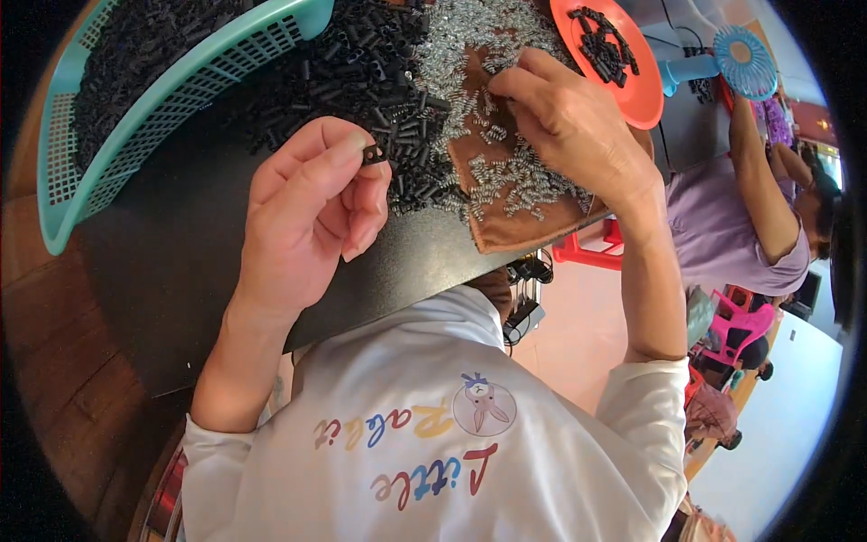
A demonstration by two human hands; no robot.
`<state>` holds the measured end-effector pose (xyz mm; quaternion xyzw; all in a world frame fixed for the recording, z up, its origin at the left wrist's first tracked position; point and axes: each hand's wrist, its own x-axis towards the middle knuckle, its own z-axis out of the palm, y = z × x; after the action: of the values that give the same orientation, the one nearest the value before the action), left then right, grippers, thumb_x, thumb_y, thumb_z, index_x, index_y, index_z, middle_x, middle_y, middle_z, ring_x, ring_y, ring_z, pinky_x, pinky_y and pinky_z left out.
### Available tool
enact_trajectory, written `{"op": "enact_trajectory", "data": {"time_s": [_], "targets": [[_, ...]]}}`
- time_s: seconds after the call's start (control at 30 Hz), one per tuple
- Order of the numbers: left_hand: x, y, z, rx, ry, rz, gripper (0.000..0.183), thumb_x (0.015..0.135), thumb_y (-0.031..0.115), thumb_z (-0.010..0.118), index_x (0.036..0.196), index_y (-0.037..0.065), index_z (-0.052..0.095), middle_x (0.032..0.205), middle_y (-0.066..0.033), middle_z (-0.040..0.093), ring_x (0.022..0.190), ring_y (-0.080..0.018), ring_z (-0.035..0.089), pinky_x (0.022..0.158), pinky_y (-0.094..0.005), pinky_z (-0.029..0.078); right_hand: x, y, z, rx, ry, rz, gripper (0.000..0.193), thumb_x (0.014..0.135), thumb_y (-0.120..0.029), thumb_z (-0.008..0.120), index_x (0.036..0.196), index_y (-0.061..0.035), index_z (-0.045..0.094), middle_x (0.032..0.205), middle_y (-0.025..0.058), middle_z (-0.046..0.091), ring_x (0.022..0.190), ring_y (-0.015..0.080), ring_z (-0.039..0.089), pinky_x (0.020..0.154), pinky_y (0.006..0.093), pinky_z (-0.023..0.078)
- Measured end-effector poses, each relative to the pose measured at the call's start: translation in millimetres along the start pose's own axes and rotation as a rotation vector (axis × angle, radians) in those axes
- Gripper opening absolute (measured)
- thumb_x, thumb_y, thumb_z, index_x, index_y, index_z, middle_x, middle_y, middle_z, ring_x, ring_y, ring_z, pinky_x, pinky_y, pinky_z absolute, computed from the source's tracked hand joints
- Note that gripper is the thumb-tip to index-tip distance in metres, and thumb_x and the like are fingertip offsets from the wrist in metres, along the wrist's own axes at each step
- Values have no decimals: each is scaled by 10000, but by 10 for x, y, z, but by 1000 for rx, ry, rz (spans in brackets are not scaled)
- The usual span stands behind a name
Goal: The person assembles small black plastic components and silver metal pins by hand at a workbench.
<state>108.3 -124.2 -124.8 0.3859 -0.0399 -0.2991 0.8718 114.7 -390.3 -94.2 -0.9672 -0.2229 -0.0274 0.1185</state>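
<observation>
Between thumb and forefinger of my left hand (312, 203) is a small black plastic piece (373, 154) with holes in its end. The hand hovers just in front of a heap of small black plastic tubes (357, 77) on the dark table. My right hand (573, 122) is over the small metal coil springs (519, 181), which lie spread on a brown cloth (497, 237). Its fingertips are pinched together down by the springs; whether a spring is between them I cannot make out.
A teal plastic basket (172, 113) full of black pieces stands at the far left. An orange plate (643, 104) with several black pieces sits at the far right, beside a small blue fan (745, 61). A person in purple (741, 221) sits to the right, near a pink chair (742, 325).
</observation>
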Motion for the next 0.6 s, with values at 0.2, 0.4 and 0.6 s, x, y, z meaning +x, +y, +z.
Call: {"op": "enact_trajectory", "data": {"time_s": [0.2,0.4,0.6], "targets": [[2,8,22,4,22,1,185,970,185,510,937,15,571,694,-56,577,501,-98,479,424,-226,349,-28,46,-42,2,27,4,248,792,-51,605,1036,-87,624,869,110,549,774,328,611,650,422,505],[3,-8,-5,20,15,4,190,970,183,508,942,6,572,690,-54,575,501,-97,480,425,-226,355,59,44,38,103,47,-45,251,797,-58,600,1046,-73,622,867,122,544,798,328,606,675,417,498],[-11,-6,41,25,50,-22,181,969,182,515,957,10,571,701,-52,589,506,-93,484,428,-219,362,86,144,-67,50,-11,-85,211,804,-47,576,1013,-42,604,878,129,545,810,337,603,679,421,496]]}}
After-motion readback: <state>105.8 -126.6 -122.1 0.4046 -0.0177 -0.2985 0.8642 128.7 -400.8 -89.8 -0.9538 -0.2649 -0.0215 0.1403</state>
